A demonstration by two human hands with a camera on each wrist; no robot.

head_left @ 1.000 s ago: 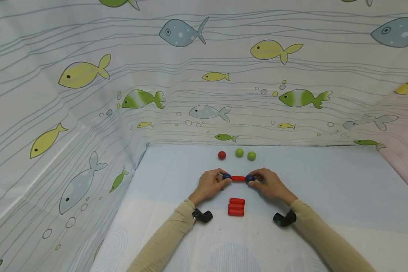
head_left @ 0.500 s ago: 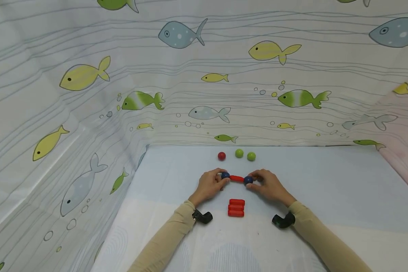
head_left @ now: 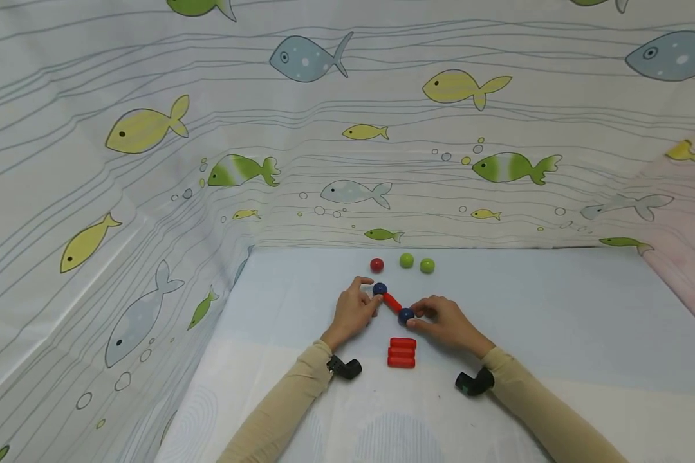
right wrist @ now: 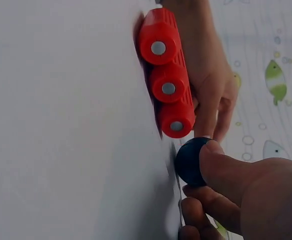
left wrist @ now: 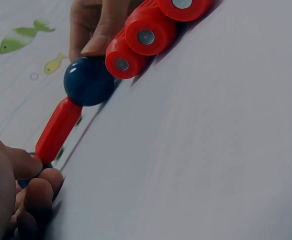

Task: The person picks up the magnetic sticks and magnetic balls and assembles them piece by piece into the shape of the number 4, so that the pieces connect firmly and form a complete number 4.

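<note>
A: Where is the red rod?
B: Just below and right of the middle of the head view. It slants. The far blue ball is at its upper left end, and the near blue ball is at its lower right end.
A: Is anyone holding it?
B: Only by the balls. The left hand pinches the far one, and the right hand pinches the near one. I think that makes both ends steady.
A: And those three red rods?
B: They lie side by side, touching, lower down on the worktop. Maybe that makes them easy to reach. Their silver ends look like magnets, which may be why balls stick on.
A: Any more balls?
B: Yes, a red ball and two green balls, higher up, near the back edge. I guess they are out of the way there.
</note>
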